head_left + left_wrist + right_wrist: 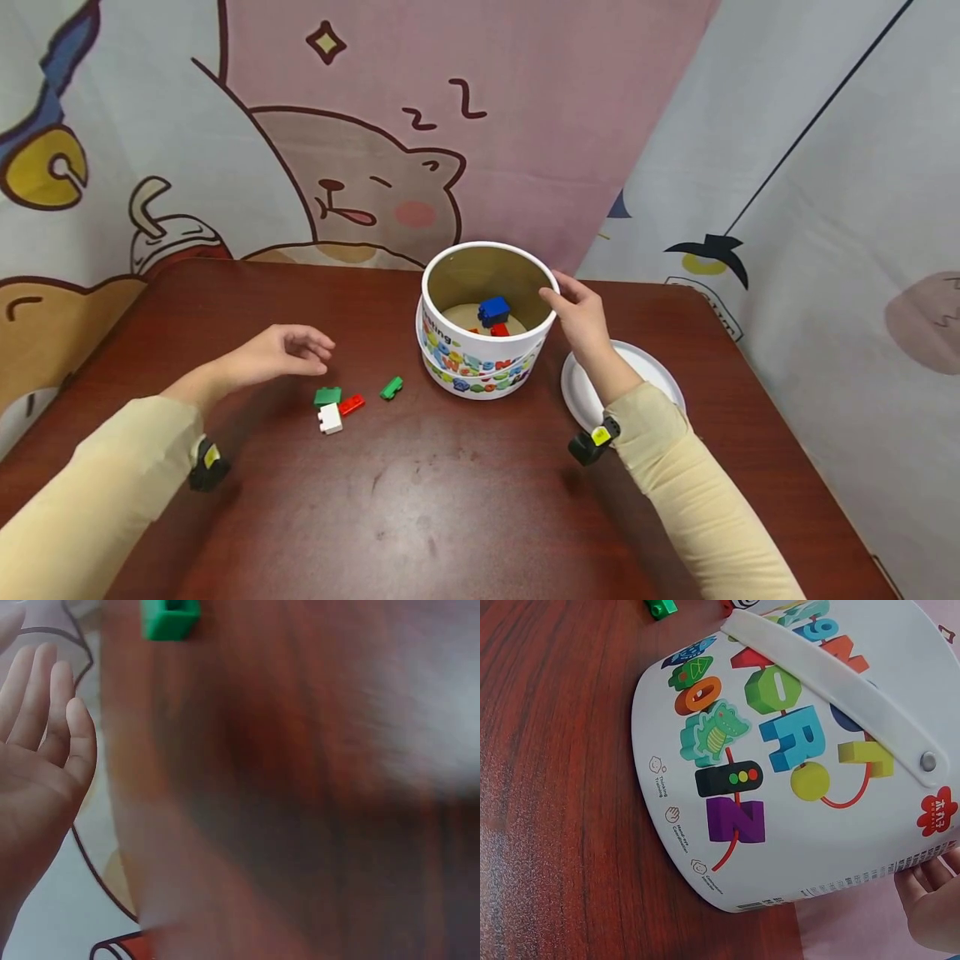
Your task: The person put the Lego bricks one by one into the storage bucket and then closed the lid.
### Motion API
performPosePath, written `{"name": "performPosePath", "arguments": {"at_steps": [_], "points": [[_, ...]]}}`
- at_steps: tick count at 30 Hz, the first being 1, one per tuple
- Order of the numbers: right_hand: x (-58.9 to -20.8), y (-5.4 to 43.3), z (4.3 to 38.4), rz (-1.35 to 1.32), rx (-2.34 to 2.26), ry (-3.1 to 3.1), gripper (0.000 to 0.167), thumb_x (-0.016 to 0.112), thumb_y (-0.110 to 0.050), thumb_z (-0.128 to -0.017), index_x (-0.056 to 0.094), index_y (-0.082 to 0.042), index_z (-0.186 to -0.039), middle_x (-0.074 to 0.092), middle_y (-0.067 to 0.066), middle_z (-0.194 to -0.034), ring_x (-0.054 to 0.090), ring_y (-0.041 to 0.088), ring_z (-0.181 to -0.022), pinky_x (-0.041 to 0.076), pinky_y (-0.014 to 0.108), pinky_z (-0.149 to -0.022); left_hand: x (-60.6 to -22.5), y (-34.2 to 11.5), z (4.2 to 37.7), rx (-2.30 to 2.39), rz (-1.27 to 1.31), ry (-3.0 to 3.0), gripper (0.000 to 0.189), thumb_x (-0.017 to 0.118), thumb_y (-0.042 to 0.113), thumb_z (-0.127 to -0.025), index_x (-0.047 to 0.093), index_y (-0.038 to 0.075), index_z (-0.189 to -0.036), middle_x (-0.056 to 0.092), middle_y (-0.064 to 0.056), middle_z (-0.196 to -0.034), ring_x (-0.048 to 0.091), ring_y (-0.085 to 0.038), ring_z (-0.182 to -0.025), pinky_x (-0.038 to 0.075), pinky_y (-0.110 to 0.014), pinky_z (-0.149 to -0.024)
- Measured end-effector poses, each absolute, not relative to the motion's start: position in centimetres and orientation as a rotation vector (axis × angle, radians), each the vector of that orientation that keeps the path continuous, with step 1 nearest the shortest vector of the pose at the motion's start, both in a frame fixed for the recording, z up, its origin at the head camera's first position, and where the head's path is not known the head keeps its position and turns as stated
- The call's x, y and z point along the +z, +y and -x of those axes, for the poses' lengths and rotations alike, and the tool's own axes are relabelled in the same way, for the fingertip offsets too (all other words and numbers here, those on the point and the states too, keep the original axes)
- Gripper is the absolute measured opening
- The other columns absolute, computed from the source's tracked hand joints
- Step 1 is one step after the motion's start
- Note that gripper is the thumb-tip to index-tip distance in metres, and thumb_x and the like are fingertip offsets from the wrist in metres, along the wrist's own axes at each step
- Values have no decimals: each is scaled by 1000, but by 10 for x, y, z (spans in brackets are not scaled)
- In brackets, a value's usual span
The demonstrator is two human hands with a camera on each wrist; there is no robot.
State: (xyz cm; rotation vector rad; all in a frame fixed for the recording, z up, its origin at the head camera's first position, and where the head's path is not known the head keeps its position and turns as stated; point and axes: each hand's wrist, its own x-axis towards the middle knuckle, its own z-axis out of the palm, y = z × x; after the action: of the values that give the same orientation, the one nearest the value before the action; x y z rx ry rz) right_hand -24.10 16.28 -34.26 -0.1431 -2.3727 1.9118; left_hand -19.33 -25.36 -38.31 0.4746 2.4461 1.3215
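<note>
A white bucket point(480, 367) with coloured letter pictures stands upright near the far edge of the dark red-brown tabletop point(465, 492), about midway between its left and right edges; the right hand point(585, 321) grips the bucket's rim at the right side, the thumb over the rim and the other fingers along the outer wall; inside the bucket, on its floor, lies a blue block point(494, 311), with a red piece point(499, 331) just beside it, partly hidden by the front rim; a white strap handle point(832, 682) hangs across the bucket's outside; the left hand point(281, 354) hovers over the left half of the tabletop, its grip relaxed, with the fingers gently bent and holding nothing; nearest to it, toward the near edge, lie a flat green block point(327, 397), a white block point(330, 418) and a red block point(352, 405), close together; a smaller green block point(392, 387) lies apart from these, between them and the bucket; toward the right edge of the tabletop rests a round white lid-like piece point(651, 362), partly covered by the right forearm; beyond the far edge hangs a cloth point(555, 100) printed with a sleeping bear.
</note>
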Motion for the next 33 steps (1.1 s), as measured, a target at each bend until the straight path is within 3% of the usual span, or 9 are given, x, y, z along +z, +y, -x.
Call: {"name": "performPosePath", "arguments": {"at_steps": [18,25,33], "points": [[-342,161,240,125,1931,-2350,44,59,-11,-90,51,-3,-133,53,18,-132,51,3,-95,42,15,-84,-414,-255,183,1223,-532,2376,41,74,12,-78,60,-7,-112,66,-20,-107,60,-14,-89,50,-20,-76],[-342,162,240,125,1925,-2352,44,59,-12,-90,51,-3,-133,53,17,-132,51,4,-97,42,15,-84,-416,-253,187,1161,-538,2432,36,72,14,-80,62,-5,-109,68,-15,-104,60,-8,-84,50,-21,-74],[-343,162,241,129,1919,-2346,44,60,-12,-90,52,-4,-132,54,18,-131,52,4,-95,43,17,-85,-416,-252,187,1109,-529,2470,39,74,16,-78,64,-3,-110,68,-13,-103,57,-11,-83,48,-21,-73]]}}
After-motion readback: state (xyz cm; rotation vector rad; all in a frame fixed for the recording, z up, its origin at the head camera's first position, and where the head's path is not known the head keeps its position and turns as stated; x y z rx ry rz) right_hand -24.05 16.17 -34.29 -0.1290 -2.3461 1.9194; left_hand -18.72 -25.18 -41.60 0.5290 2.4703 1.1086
